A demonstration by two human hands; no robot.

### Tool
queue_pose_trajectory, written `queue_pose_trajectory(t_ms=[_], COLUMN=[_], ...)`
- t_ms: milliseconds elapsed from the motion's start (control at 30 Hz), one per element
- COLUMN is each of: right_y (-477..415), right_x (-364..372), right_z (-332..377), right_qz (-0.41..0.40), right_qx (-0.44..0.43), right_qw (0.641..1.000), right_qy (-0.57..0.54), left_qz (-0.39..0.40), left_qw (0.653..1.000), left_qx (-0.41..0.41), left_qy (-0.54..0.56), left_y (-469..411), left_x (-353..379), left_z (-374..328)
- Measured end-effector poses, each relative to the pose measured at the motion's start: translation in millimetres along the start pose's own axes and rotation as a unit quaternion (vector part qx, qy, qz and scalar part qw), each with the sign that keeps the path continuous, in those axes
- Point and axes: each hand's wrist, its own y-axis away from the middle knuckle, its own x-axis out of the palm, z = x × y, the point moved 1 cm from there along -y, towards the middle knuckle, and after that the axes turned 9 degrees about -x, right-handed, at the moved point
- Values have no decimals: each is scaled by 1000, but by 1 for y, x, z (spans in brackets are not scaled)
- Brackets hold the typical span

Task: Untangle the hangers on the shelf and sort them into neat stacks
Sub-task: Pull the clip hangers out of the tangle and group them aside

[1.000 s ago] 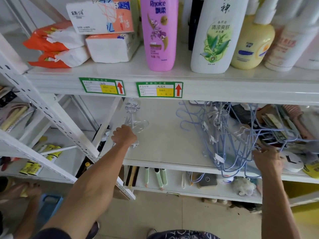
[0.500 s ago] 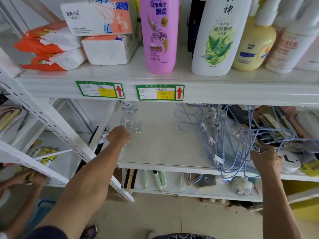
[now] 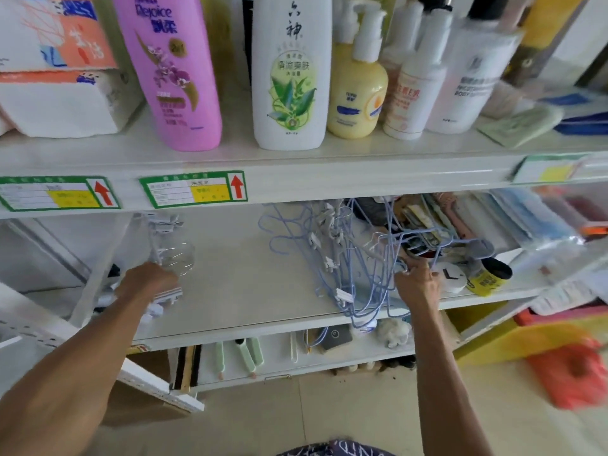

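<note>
A tangle of pale blue wire hangers (image 3: 342, 258) with white clips lies on the white middle shelf (image 3: 250, 291), some hanging over its front edge. My right hand (image 3: 416, 281) grips the wires at the tangle's right side. A small stack of clear plastic hangers (image 3: 167, 245) with white clips lies at the shelf's left end. My left hand (image 3: 148, 281) is curled over the near end of that stack and holds it.
Shampoo and lotion bottles (image 3: 289, 74) and tissue packs (image 3: 56, 93) stand on the shelf above. Packets, a yellow can (image 3: 487, 278) and a round white item (image 3: 450, 276) crowd the shelf right of the tangle. A lower shelf holds brushes and small items.
The camera has swung right and closer. My right hand has shifted slightly left into the blue wires. My left hand stays on the clear hangers.
</note>
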Motion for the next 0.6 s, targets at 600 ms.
queue_pose_trajectory(t_ms=[600], right_y=[-33], right_x=[-4], right_z=[-4], right_qz=[76], right_qx=[-101], right_qw=[991], right_qy=[34], left_qz=[159], left_qw=[945], left_qx=[254], left_qy=[128], left_y=[237], left_x=[110], left_z=[-221])
